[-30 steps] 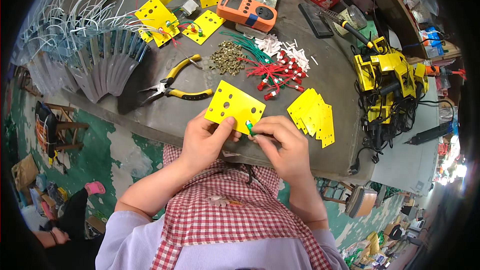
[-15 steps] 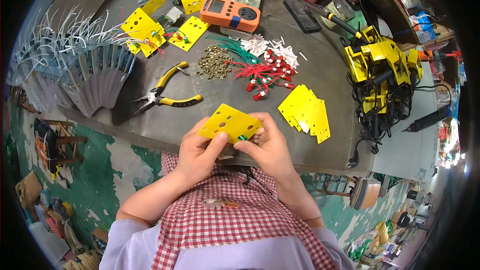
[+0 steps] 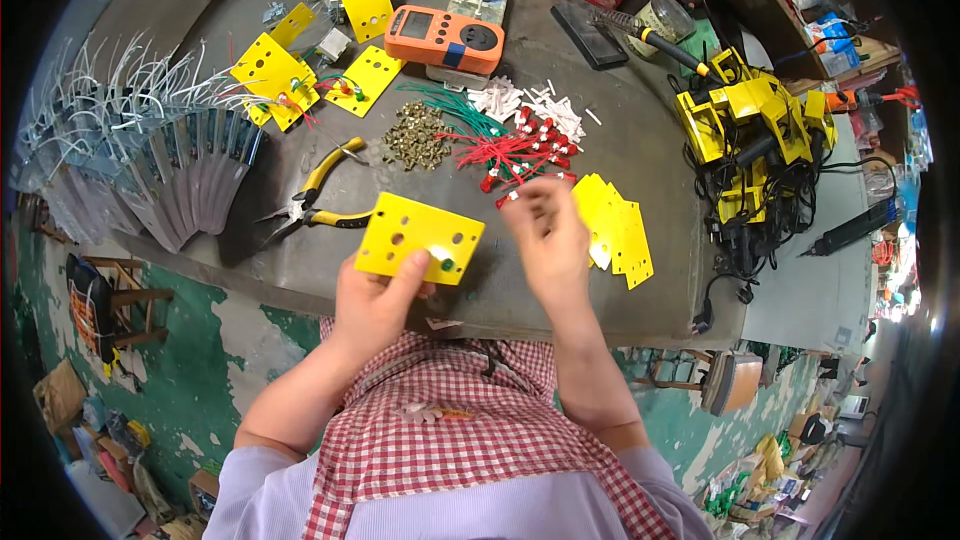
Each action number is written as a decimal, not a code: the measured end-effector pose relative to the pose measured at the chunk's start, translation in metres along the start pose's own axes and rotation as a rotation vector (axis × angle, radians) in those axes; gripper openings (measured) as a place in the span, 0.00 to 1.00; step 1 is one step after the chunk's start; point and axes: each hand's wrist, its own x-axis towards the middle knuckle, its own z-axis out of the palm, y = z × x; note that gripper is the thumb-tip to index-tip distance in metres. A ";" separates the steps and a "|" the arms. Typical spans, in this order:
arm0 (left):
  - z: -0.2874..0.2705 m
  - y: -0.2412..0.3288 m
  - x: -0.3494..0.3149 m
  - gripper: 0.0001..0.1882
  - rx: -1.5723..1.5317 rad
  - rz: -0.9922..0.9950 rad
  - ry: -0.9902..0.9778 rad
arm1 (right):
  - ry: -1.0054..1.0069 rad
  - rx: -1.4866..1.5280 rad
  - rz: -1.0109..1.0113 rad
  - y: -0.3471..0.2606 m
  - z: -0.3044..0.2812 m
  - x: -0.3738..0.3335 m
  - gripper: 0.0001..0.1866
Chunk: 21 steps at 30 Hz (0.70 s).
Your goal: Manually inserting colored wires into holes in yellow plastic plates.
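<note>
A yellow plate (image 3: pixel 420 223) with several round holes is in my left hand (image 3: pixel 375 302), my thumb pressing on its front near the lower edge. A small green indicator light (image 3: pixel 447 264) sits in a hole beside that thumb. My right hand (image 3: pixel 552 245) is apart from the plate, over the table just short of the red indicator lights (image 3: pixel 545 148) with red wires. Its fingers look bent but are smeared by motion, so I cannot tell whether they hold anything. A fanned stack of yellow plates (image 3: pixel 622 240) lies just right of that hand.
Yellow-handled pliers (image 3: pixel 325 180) lie left of a pile of small brass nuts (image 3: pixel 417 136). White sleeves (image 3: pixel 557 114) and green wires (image 3: pixel 455 107) are behind. An orange multimeter (image 3: pixel 445 38) stands at the back. Wired yellow brackets (image 3: pixel 755 120) crowd the right; grey strips (image 3: pixel 185 175) fill the left.
My right hand has let go of the yellow plate and moved up and away toward the red lights. My left hand keeps the plate, now shifted left and turned flatter to view.
</note>
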 end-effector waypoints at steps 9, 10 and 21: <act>-0.012 -0.008 0.010 0.10 -0.277 -0.220 -0.025 | 0.282 -0.498 -0.256 0.037 -0.026 0.025 0.09; -0.012 -0.010 0.011 0.10 -0.278 -0.222 -0.021 | 0.278 -0.497 -0.256 0.036 -0.028 0.026 0.09; 0.027 -0.009 0.031 0.17 -0.230 -0.030 -0.241 | 0.143 -0.576 -0.403 0.029 -0.018 0.033 0.09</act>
